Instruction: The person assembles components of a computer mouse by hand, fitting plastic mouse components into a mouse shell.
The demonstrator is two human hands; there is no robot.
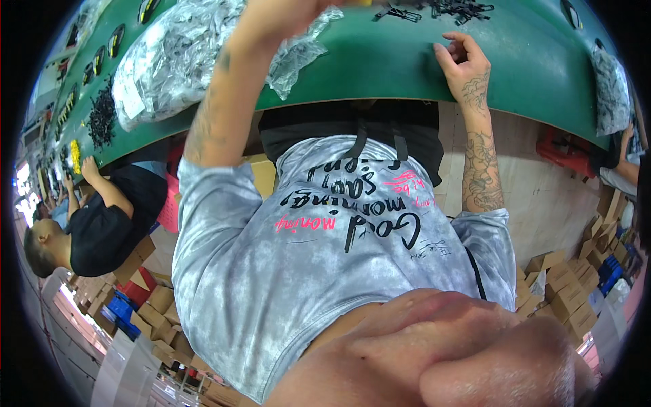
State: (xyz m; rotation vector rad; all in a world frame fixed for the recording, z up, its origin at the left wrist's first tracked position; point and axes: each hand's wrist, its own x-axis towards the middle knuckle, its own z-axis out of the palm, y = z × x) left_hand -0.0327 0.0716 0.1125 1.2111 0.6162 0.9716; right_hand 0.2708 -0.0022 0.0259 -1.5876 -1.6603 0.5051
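Observation:
My left hand (288, 15) reaches over the green table (380, 64) and is cut off by the upper edge of the view. Its fingers are blurred, and whether they hold anything cannot be made out. A bit of something yellow (358, 2) shows beside them. My right hand (466, 62) is above the table near its front edge, fingers loosely bent, thumb apart from them, holding nothing. Beyond it lies a pile of small black clip-like parts (461, 9), with a few loose black pieces (401, 13) to its left.
A large clear plastic bag (166, 64) lies by my left forearm. Farther left are a heap of black parts (102, 115), a yellow bundle (75, 156) and black-and-yellow items (99, 60). Another bag (610, 88) lies far right. A co-worker (108, 224) sits left; cardboard boxes (566, 288) stand behind.

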